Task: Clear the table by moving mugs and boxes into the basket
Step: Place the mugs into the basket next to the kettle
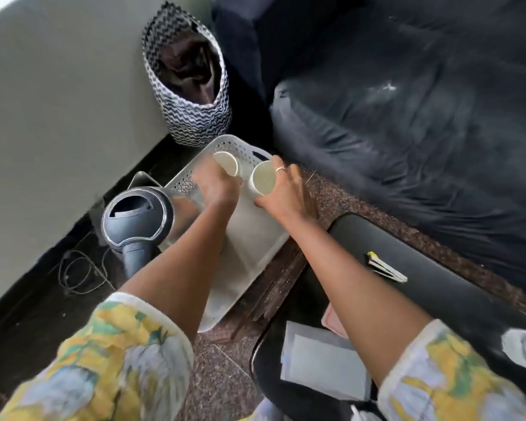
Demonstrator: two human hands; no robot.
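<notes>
A pale grey plastic basket (246,247) with perforated walls sits on the floor in front of me. My left hand (214,185) grips a white mug (227,162) over the basket's far end. My right hand (286,189), with a ring on one finger, grips a second white mug (263,180) beside the first. Both mugs are tilted with their openings toward me. Both are blurred by motion. A flat pale box (324,360) lies on the black table (438,268) at the lower right.
A dark electric kettle (137,220) with its cord stands left of the basket. A zigzag-patterned fabric bin (192,117) stands behind it by the wall. A dark sofa (407,117) fills the right. A small yellow-tipped item (386,267) and a pinkish item (331,320) lie on the table.
</notes>
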